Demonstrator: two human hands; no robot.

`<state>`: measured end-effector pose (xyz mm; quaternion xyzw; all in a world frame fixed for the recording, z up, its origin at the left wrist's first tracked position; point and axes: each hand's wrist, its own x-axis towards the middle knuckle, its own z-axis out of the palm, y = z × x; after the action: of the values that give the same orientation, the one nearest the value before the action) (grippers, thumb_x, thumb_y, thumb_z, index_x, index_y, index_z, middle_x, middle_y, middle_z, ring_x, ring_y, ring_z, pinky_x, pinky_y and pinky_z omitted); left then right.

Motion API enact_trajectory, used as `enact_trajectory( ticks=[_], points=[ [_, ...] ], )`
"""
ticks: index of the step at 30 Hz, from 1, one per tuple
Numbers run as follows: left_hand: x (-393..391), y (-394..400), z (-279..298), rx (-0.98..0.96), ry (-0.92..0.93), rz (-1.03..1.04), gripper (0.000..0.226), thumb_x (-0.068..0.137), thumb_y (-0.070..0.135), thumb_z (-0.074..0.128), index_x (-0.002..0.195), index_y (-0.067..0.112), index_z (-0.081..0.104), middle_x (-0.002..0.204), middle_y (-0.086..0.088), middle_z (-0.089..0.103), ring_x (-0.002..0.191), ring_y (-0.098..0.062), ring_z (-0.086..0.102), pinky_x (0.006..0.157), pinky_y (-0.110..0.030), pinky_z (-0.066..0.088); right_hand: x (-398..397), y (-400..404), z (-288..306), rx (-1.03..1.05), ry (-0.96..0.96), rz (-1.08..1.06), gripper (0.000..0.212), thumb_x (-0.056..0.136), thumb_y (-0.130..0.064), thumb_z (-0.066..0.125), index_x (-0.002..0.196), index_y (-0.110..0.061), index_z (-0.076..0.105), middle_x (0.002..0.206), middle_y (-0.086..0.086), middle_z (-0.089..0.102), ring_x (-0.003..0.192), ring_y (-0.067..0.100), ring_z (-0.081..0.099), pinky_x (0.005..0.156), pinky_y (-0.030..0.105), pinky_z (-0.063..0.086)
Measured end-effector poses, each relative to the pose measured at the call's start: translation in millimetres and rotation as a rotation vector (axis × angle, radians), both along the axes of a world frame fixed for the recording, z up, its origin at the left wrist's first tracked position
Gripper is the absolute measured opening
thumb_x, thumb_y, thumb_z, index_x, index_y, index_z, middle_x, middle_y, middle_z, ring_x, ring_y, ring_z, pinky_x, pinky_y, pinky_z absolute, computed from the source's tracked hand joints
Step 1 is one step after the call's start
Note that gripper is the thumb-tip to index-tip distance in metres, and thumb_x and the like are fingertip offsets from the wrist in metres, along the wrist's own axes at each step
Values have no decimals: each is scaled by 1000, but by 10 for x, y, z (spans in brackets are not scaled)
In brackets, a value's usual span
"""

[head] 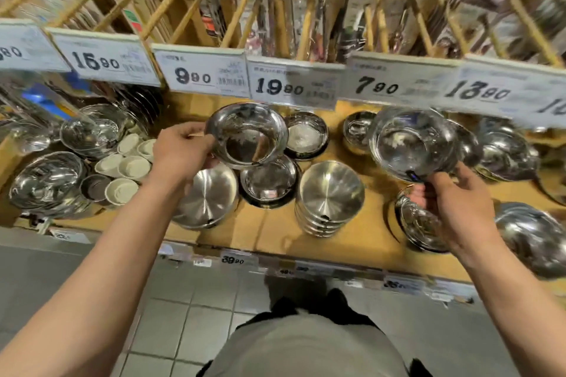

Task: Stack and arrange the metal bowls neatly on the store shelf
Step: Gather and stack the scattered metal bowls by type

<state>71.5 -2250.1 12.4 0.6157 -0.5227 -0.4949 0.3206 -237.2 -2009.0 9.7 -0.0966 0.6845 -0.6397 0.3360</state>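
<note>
A shiny bowl (247, 135) is gripped by the left hand (180, 150) and a wider bowl (412, 144) by the right hand (456, 202), both above the shelf (275, 232); each probably must be nested next onto a matching stack.

Hands: two, left (180, 148) and right (453, 202)
Bowls in hand: two, one (246, 135) left, one (412, 145) right
White cups (122, 190): about seven
Price cards (202, 73) overhead: seven in sight
Brushed bowl stacks (329, 196): two
Shiny bowls on shelf: too many to tell
</note>
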Motion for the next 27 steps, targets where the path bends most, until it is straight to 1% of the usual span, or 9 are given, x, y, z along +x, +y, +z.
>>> enact_trajectory(
  ticks=[3,6,8,13,16,20,22,24,27],
  points=[
    [-5,167,148,-18,24,-31,27,78,6,68,78,30,80,74,0,78,52,-14,70,50,-21,56,-11,247,-10,2,1,-30,22,99,-3,54,116,-12,66,74,13,66,55,16,62,53,24,58],
    [-108,322,294,-17,55,-96,22,78,8,70,85,25,81,78,-1,79,54,-13,71,50,-19,55,-18,468,-39,0,32,-52,25,99,-1,52,119,-12,65,65,4,68,54,17,60,52,23,57],
    [-228,458,373,-13,76,-140,22,82,6,70,91,22,81,81,-3,79,57,-13,73,51,-18,56,-32,613,-35,7,44,-56,26,99,-1,52,120,-10,65,68,6,68,53,16,60,52,24,56],
    [-629,829,500,-46,65,-238,26,83,3,68,98,20,80,81,0,79,54,-9,71,45,-16,51,-162,986,-10,44,48,-123,21,98,0,50,105,-12,66,71,13,65,50,13,64,49,23,57],
    [-919,1073,537,-27,107,-298,27,81,2,72,101,18,79,91,-4,79,64,-11,74,57,-22,59,-274,1306,-20,49,45,-167,22,98,-2,51,97,-18,67,64,6,69,51,13,65,52,25,59],
    [-1423,1516,580,-19,118,-416,28,84,3,73,74,29,81,75,-1,79,57,-14,71,53,-27,60,-480,1852,-10,75,68,-211,20,95,-1,53,95,-14,67,58,1,67,47,12,62,47,22,53],
    [-1696,1775,583,-16,119,-466,32,88,1,70,71,27,79,69,1,77,50,-9,67,46,-22,55,-616,2146,4,95,73,-250,19,93,1,53,91,-13,66,57,3,65,46,12,62,44,21,51],
    [-1939,2017,569,-11,129,-490,27,89,-2,68,85,23,77,75,-4,76,47,-3,65,43,-17,50,-752,2418,28,100,76,-277,20,93,1,52,86,-14,64,56,3,66,46,12,62,46,20,52],
    [-2228,2356,525,2,116,-506,18,90,2,69,101,15,73,78,-1,74,52,-2,67,46,-19,55,-954,2740,78,98,71,-265,18,96,0,51,94,-13,62,58,2,69,47,11,64,47,19,53]
  ],
)
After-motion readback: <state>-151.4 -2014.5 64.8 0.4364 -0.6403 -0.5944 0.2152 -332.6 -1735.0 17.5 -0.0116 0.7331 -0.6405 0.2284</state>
